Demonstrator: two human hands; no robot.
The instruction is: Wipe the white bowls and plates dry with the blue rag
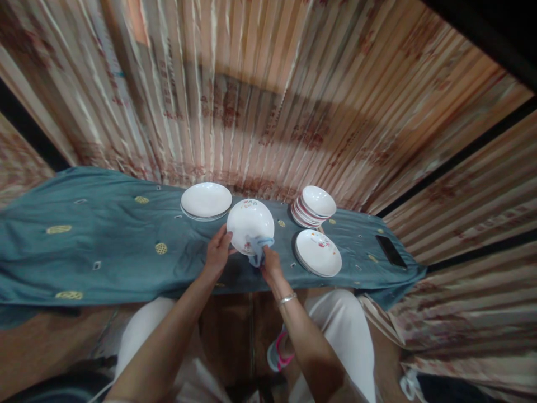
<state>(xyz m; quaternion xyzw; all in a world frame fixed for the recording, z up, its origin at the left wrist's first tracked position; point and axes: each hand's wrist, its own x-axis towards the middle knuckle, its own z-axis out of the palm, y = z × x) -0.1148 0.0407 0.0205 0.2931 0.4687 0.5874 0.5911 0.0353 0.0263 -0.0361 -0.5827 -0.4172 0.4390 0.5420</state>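
A white plate point(250, 219) with small floral prints is held up, tilted, above the front part of the table. My left hand point(218, 247) grips its left edge, thumb on the face. My right hand point(271, 264) is closed on a light blue cloth point(257, 250), which presses on the plate's lower right rim. To the left lies a short stack of white plates point(206, 200). On the right, another stack of floral plates point(319, 254) sits in front of a tall stack of bowls point(318, 202).
A green-blue patterned cloth point(126, 246) covers the long narrow table. A black phone point(391, 251) lies near the right end. Pleated curtains point(251, 112) hang right behind the table, with dark frame bars point(461, 159) at the sides.
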